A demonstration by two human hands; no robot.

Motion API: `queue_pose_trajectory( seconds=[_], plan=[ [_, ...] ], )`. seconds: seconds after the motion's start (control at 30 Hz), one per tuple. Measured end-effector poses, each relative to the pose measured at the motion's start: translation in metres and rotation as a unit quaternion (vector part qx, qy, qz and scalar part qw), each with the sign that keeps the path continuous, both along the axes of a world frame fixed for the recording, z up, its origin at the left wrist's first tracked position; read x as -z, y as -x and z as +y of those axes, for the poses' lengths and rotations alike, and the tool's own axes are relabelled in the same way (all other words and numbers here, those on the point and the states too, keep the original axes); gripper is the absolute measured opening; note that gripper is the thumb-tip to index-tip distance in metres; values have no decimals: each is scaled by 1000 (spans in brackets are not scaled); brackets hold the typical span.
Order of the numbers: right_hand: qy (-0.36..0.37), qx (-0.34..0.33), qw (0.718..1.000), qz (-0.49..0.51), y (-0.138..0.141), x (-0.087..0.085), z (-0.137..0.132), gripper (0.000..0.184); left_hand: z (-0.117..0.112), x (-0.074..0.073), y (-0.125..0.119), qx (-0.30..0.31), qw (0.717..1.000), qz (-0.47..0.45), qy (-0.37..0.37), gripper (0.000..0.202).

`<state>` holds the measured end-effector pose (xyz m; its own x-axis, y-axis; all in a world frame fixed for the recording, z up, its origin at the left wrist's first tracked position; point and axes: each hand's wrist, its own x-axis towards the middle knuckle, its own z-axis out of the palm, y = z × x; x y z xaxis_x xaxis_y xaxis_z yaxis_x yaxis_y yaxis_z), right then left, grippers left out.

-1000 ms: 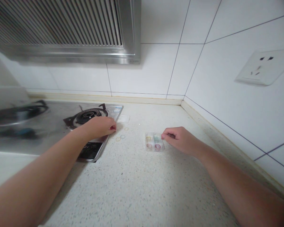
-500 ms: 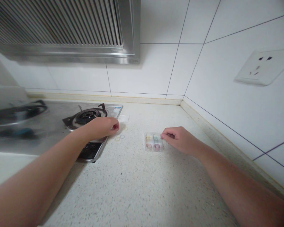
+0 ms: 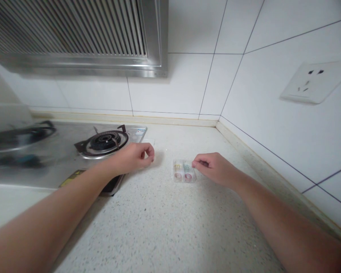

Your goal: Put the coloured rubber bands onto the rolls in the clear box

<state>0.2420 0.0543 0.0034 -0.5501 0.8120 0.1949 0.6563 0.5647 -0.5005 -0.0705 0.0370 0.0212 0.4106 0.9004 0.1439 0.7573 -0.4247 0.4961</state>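
A small clear plastic box (image 3: 183, 170) with compartments lies on the countertop, holding little yellow, green and reddish rings, possibly hair ties or rubber bands. My right hand (image 3: 211, 166) pinches at the box's right edge, its thumb and index fingertip together there. Left of the box, my left hand (image 3: 140, 155) hovers low over the counter by the stove's edge. Its thumb and fingers are curled into a pinch; whatever is between them is too small to make out. The loose rings on the counter there are hidden behind this hand.
A gas stove with a black burner (image 3: 105, 141) lies on the left, under a steel range hood (image 3: 156, 38). The speckled countertop (image 3: 165, 223) meets white tiled walls at the back and right. A power socket (image 3: 309, 83) is on the right wall.
My left hand has shifted right, now covering the spot where loose rings were showing. My right hand and the box have stayed nearly in place.
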Motion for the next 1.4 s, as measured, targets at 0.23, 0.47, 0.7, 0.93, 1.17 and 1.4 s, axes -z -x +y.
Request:
queue_pose_trajectory(
  seconds=[0.23,0.47,0.7,0.93,1.17,1.4],
  plan=[
    [-43,4,998,40,6,1,-4,26,-16,7,-40,29,953,-280,108,12],
    [-29,-37,994,100,22,-4,-23,16,-28,9,-63,36,930,-345,122,14],
    [12,-84,983,163,31,-7,-35,17,-35,6,-72,37,924,-358,128,13],
    [59,-93,975,193,31,-5,-36,19,-38,9,-73,17,927,-350,131,14],
    [39,-88,978,186,33,-5,-38,15,-40,8,-73,20,932,-342,116,12],
    [50,-73,975,202,32,-4,-35,14,-40,7,-73,26,929,-347,126,12]
  ],
)
